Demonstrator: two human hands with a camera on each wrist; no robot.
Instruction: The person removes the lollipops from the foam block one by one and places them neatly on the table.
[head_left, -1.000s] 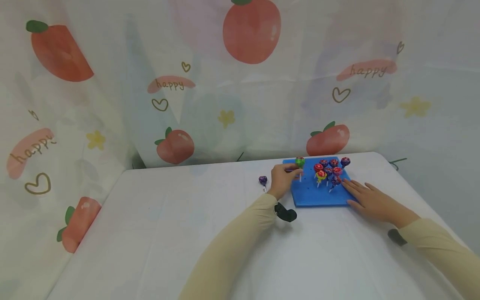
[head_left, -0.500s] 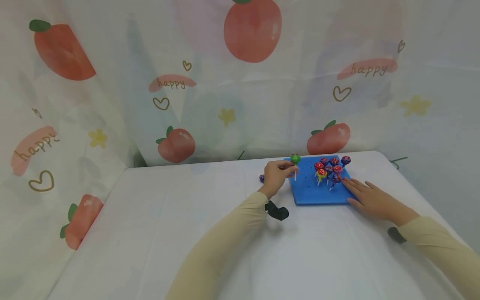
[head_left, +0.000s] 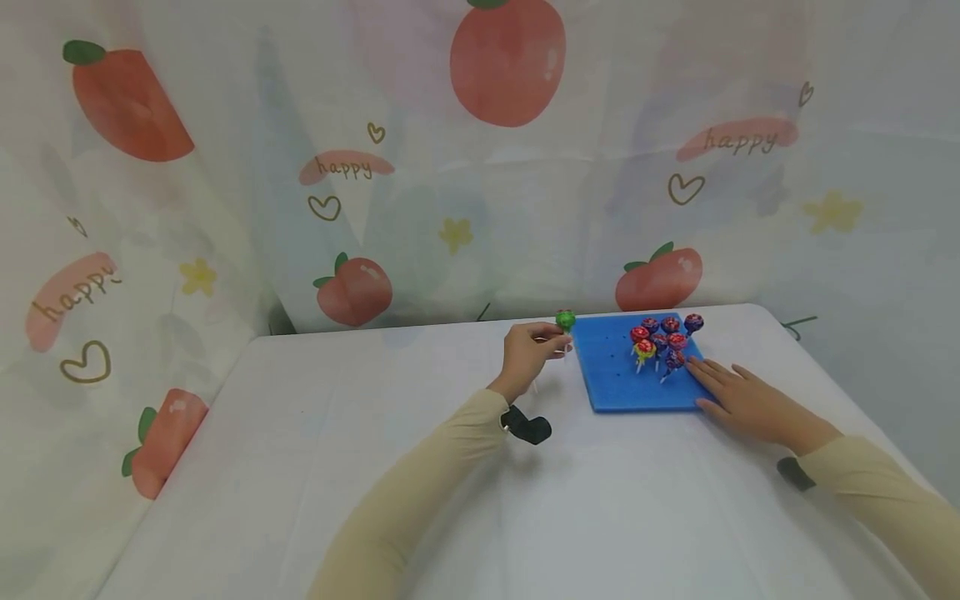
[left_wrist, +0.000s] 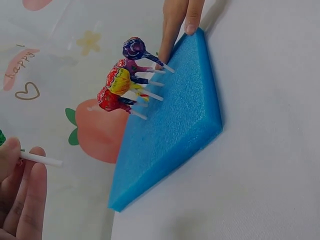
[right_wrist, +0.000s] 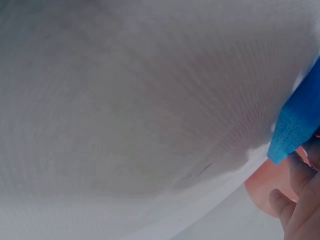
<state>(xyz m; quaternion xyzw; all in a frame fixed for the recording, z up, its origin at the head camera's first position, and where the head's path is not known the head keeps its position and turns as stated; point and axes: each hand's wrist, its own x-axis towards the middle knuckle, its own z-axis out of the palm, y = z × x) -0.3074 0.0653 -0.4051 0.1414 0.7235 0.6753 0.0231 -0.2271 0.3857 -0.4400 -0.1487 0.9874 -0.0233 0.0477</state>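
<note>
My left hand (head_left: 523, 357) pinches a green lollipop (head_left: 566, 320) by its white stick, candy up, just left of the blue foam board (head_left: 618, 390). In the left wrist view that stick (left_wrist: 45, 160) pokes out past the thumb and fingers. Several wrapped lollipops, among them a yellow one (head_left: 644, 351) and a purple one (left_wrist: 134, 48), stand with their sticks in the board's right part. My right hand (head_left: 750, 408) rests with extended fingers on the board's right edge; the right wrist view catches its fingers (right_wrist: 300, 175) at the foam corner.
A white cloth covers the table (head_left: 337, 467). Small holes dot the left part of the board. A stick tip (head_left: 535, 387) shows beside my left wrist, the rest of it hidden by the hand. A fruit-printed curtain (head_left: 525, 200) hangs behind the table.
My left hand has drawn the green lollipop leftward, from over the board to beyond its left edge, and now covers the purple lollipop on the table. The right hand stays in place.
</note>
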